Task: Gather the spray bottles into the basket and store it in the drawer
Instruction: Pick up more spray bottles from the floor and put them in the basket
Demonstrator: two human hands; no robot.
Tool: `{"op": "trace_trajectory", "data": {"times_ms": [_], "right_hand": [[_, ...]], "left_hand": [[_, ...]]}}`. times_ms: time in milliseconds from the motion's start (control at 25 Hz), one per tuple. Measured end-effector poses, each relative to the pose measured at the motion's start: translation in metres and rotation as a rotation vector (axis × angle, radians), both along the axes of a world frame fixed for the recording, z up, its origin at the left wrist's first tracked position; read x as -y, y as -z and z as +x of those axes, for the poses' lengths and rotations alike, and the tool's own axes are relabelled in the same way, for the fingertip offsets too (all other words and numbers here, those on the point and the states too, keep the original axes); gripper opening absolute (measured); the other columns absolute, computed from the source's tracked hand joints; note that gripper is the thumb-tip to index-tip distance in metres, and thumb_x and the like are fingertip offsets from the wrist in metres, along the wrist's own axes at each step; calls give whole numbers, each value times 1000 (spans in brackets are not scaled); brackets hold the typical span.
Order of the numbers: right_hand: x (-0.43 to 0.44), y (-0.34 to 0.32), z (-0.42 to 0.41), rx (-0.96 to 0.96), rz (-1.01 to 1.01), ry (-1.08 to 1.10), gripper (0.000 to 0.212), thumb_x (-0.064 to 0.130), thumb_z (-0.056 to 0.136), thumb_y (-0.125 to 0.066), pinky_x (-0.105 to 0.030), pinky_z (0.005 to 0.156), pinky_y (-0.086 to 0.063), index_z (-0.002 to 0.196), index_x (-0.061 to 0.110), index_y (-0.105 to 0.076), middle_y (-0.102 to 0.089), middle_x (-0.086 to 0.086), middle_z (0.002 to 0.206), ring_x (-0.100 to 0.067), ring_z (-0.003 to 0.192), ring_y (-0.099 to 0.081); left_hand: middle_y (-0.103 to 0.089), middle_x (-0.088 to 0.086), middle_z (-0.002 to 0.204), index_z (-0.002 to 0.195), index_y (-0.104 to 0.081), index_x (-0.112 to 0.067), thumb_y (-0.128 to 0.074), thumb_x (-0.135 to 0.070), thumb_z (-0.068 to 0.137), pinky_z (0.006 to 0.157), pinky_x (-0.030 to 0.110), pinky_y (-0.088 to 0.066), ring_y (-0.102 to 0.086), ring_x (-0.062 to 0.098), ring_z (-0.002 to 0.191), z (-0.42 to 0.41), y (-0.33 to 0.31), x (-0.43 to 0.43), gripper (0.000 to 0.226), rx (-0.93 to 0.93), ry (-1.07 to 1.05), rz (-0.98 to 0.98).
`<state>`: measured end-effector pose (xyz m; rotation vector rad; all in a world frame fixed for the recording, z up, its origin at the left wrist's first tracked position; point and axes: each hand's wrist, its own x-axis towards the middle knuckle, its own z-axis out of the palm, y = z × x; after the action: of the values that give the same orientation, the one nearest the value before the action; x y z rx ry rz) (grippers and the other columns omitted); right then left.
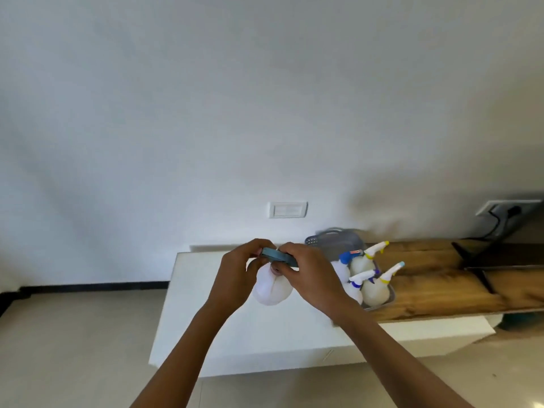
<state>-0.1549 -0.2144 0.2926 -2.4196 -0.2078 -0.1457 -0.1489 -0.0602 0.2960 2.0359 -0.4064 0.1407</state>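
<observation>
White-bodied, with a blue-grey trigger head, a spray bottle (272, 290) hangs roughly upright, head uppermost, between a person's two hands above a white cabinet top (191, 290). The left hand (235, 278) and right hand (312, 275) both curl their fingers round the head. The grey basket (338, 242) sits just to the right, nearer the right hand, so the coming move looks short and rightward. Four stowed bottles (372, 287) stand in the one basket, nozzles slanting up and right; with the held one, five in all. No drawer can be told for certain.
</observation>
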Motion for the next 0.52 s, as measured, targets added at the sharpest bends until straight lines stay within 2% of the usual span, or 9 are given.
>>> {"op": "trace_trajectory", "data": {"times_ms": [120,240,320,400,480,520], "right_hand": [[32,7,28,4,24,114,18,24,86,-64,-22,71,-45,101,15,-66,-71,-4,95,-13,79,-58],[64,13,50,4,-15,231,18,24,85,-64,-15,64,-35,99,13,-67,-71,-6,93,-13,75,-55],[87,15,64,-2,-31,320,15,24,84,-65,-19,58,-34,91,11,-66,-70,-6,85,-13,69,-51],[119,18,85,-40,32,451,14,25,81,-67,-20,52,-34,81,11,-64,-65,-2,74,-13,64,-50],[156,22,114,-75,133,606,17,24,79,-69,-13,47,-30,72,12,-58,-56,4,63,-12,57,-47],[177,25,132,-90,186,682,20,24,78,-68,-14,46,-30,68,12,-55,-52,5,59,-12,55,-47]], "left_hand": [[-62,-26,86,90,-62,-32,-57,-1,84,78,-1,-37,-58,-8,85,45,11,36,32,-35,88,37],[-62,-18,95,103,-61,-22,-61,-7,83,79,-4,-35,-59,0,91,81,17,73,24,-40,127,64],[-59,-14,106,110,-57,-18,-62,-11,84,86,1,-35,-55,3,100,100,20,95,28,-24,105,77],[-57,-13,112,114,-54,-17,-61,-15,85,90,13,-36,-50,2,103,120,23,116,30,-44,59,80],[-59,-12,111,110,-58,-19,-60,-16,85,87,13,-33,-50,2,99,143,28,135,24,-77,22,90],[-61,-12,110,106,-60,-20,-60,-17,86,83,13,-33,-50,4,95,156,31,144,20,-92,1,103]]}}
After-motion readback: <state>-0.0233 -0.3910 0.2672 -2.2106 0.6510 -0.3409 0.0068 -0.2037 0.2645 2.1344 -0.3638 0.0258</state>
